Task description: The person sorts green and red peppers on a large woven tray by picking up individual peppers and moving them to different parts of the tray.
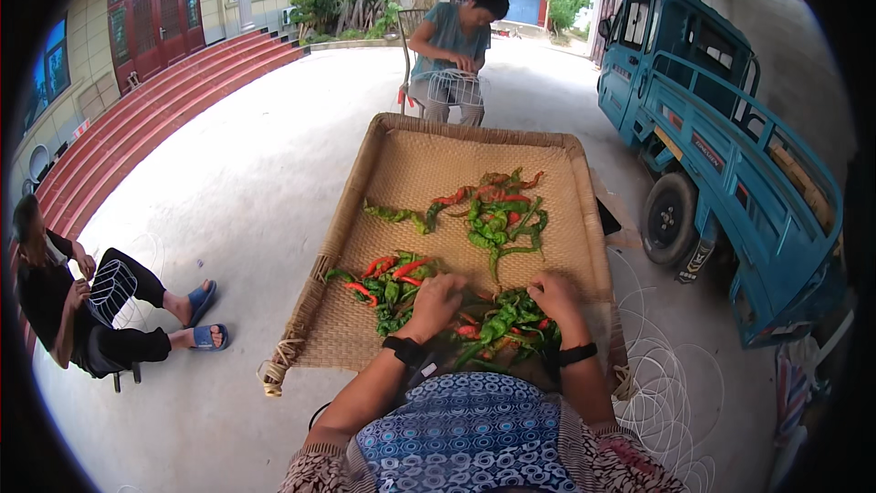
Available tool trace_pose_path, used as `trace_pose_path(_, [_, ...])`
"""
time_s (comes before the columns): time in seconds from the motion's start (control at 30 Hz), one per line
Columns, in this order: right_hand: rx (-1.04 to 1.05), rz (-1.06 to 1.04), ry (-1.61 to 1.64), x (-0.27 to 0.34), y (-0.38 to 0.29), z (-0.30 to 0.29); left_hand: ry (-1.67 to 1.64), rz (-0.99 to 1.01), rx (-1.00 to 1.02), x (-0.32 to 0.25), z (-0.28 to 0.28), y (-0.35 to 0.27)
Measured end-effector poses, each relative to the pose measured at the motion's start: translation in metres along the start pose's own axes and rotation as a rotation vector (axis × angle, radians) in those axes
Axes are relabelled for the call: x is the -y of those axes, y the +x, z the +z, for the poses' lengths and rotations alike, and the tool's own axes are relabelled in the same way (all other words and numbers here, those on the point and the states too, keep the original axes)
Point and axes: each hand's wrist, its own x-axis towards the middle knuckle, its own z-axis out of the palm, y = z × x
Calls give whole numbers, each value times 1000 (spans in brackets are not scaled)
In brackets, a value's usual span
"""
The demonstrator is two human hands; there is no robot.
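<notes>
A woven winnowing tray (404, 164) with a bound rim stretches out before me. My left hand (432, 302), blurred and with fingers curled, is over the inner edge of a left pile of red and green chili peppers (391, 281). My right hand (556, 296) bends down at the right side of a near pile of mostly green peppers (503, 322), close to my body. Whether either hand pinches a pepper cannot be made out. Farther up the tray lies a third group of wrinkled green and red peppers (496, 219).
Beyond the tray a seated person (455, 41) works on a white wire frame (457, 87). Another person (61, 301) sits at left with a similar frame (113, 291). A blue cargo tricycle (718, 130) stands at right, near loose coils of white wire (657, 376).
</notes>
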Motion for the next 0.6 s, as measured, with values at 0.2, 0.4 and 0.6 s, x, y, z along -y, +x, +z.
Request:
trace_pose_path(0.2, [-72, -66, 564, -29, 16, 25, 28, -22, 22, -5, 1, 3])
trace_pose_path(0.4, [-95, 99, 1030, 1, -10, -7, -2, -35, 19, -5, -2, -1])
trace_pose_path(0.6, [222, -93, 813, -12, -14, 3, 51, -46, 85, -7, -4, 0])
